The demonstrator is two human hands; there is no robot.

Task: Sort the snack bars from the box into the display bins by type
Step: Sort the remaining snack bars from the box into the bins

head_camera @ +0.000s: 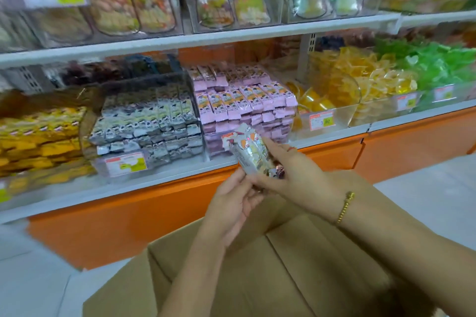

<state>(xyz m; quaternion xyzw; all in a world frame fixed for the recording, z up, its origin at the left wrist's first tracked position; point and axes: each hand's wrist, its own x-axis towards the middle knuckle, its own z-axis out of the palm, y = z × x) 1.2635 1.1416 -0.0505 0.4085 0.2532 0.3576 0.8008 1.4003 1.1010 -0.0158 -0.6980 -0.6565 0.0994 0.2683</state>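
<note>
Head view: both hands meet above an open cardboard box (pixel 257 273), holding a small bundle of snack bars (pixel 248 150) in silvery-white wrappers with cartoon print. The bundle stands tilted, its top leaning left, just in front of the lower shelf edge and well above the box.

The left hand (pixel 231 203) grips the bundle's lower end from below, fingers curled round it. The right hand (pixel 293 175) lies against the bundle's right side with its fingers fairly straight, the index finger stretched up along the wrappers. Its thumb is hidden, so whether it also pinches the bars is hard to say. A gold bracelet (pixel 345 207) sits on the right wrist.

Behind the hands, on the lower shelf, a clear bin of grey-and-white bars (pixel 146 123) stands beside a clear bin of pink bars (pixel 239 100), both stacked in rows. Yellow packets (pixel 38 136) lie to the left, and yellow jelly cups (pixel 360 77) and green ones (pixel 438 64) to the right. The shelf unit has an orange base (pixel 144 224).
</note>
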